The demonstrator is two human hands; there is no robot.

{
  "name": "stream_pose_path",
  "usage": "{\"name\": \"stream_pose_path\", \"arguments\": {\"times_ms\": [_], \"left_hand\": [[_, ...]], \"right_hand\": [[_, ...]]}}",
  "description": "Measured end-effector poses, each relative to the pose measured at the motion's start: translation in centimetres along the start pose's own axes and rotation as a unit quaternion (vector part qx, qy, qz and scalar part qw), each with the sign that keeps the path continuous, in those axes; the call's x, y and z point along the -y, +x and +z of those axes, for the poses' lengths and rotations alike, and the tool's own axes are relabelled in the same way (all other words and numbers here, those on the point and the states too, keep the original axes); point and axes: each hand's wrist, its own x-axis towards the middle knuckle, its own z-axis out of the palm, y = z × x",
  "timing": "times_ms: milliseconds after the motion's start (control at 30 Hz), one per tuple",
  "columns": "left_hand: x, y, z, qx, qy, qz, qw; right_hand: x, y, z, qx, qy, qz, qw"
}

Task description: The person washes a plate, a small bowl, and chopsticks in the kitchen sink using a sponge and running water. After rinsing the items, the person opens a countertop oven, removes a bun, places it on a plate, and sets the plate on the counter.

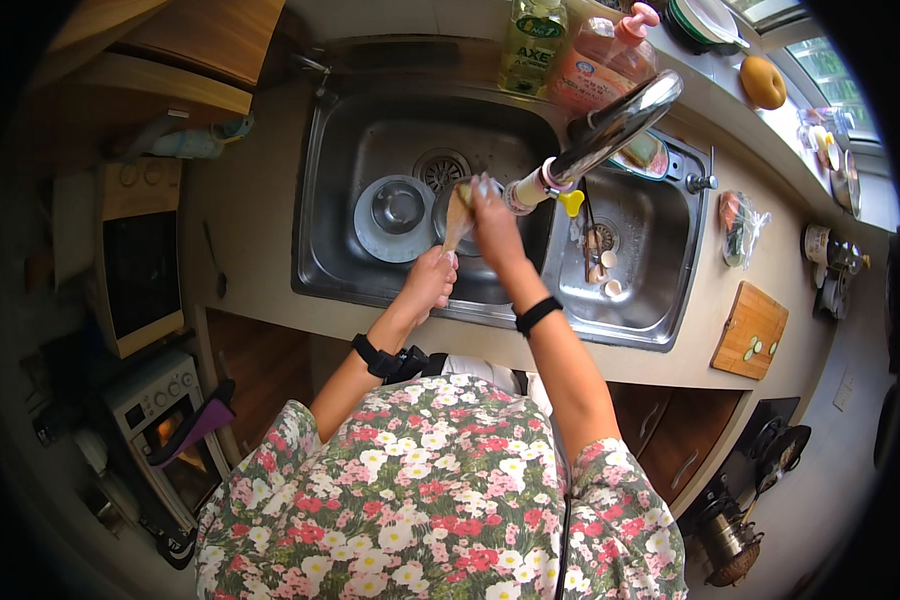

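My left hand (pixel 429 283) grips the handle of a wooden spatula (pixel 458 217) over the left basin of a steel double sink (pixel 330 247). Against the upper part of the spatula, my right hand (pixel 491 214) is closed around a greenish sponge, mostly covered by its fingers. Below both hands lies a round metal bowl or pan (pixel 442 206), partly hidden. To its left, a small metal bowl (pixel 397 208) rests inside a larger pale bowl (pixel 367 238). The basin's drain (pixel 442 171) lies behind them.
A chrome faucet (pixel 622 112) reaches over the divider. Eggshells (pixel 609 259) and chopsticks (pixel 587 247) lie in the right basin. Dish soap (pixel 534 49) and a pink pump bottle (pixel 600 67) stand behind. At right are a bagged item (pixel 739 229) and a cutting board (pixel 750 330) with cucumber slices.
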Motion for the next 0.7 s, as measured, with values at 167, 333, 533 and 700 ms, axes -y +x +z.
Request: {"name": "stream_pose_path", "arguments": {"times_ms": [167, 333, 533, 700], "left_hand": [[1.1, 1.4, -0.8, -0.057, 0.084, 0.031, 0.994], [1.2, 2.6, -1.4, -0.269, 0.381, 0.162, 0.87], [-0.4, 2.4, -0.5, -0.178, 0.302, 0.077, 0.933], [0.4, 2.3, 0.1, -0.19, 0.337, 0.273, 0.881]], "right_hand": [[-3.5, 1.5, -0.5, -0.106, 0.173, 0.099, 0.974], [-1.4, -0.5, -2.3, -0.116, 0.199, 0.229, 0.946], [3.6, -2.7, -2.3, -0.059, 0.141, 0.012, 0.988], [1.7, -0.7, -1.3, 0.046, 0.033, -0.033, 0.998]]}}
